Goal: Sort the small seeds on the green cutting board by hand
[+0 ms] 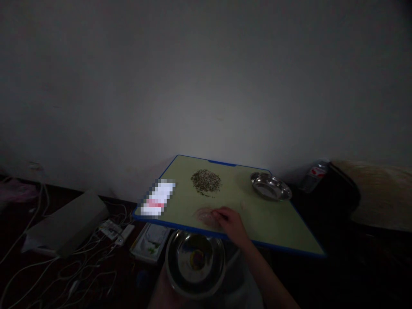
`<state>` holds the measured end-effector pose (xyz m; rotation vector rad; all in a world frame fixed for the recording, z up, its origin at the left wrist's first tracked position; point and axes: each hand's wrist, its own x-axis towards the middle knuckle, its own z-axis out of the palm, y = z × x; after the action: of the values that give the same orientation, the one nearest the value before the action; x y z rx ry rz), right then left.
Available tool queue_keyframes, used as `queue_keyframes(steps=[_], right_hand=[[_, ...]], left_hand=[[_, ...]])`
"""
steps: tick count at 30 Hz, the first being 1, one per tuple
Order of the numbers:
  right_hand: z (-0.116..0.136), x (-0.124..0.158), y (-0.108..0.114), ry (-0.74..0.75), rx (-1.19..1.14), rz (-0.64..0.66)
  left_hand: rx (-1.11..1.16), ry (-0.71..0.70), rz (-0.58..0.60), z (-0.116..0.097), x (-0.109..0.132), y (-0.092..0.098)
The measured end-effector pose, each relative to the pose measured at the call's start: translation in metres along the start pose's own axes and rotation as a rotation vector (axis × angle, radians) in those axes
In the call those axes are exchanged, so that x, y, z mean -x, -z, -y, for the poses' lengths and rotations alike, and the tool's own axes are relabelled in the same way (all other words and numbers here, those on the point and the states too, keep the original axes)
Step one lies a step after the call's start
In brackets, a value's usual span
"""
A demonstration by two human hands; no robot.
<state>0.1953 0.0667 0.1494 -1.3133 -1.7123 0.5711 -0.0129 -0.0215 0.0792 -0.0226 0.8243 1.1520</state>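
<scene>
My right hand reaches over the near part of a folding table with a pale yellow-green top and blue rim. Its fingers are pinched together at the edge of a faint pinkish, see-through patch; what they hold is too dim to make out. Farther back lies a loose pile of small dark and light grains. Below the near rim is a shiny metal bowl with a little something yellowish and dark red inside. My left hand, mostly hidden and very dark, grips this bowl at its lower left.
A second metal bowl stands at the table's right edge, and a blurred-out bright phone-like rectangle lies at the left. On the floor are a box, tangled white cables and a white tray. A bottle leans at right.
</scene>
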Motion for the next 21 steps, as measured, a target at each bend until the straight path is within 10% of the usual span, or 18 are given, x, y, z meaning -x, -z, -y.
queue_keyframes(steps=[8,15,21], right_hand=[[-0.023,0.007,0.032,0.087,0.387,-0.367],[-0.03,-0.002,0.028,0.151,0.619,-0.315],[-0.024,-0.013,0.02,0.148,0.673,-0.234]], left_hand=[[0.075,0.02,-0.055,0.003,-0.006,0.01],[0.057,0.07,0.116,0.005,-0.025,0.04],[0.1,0.019,-0.022,0.005,-0.017,0.024]])
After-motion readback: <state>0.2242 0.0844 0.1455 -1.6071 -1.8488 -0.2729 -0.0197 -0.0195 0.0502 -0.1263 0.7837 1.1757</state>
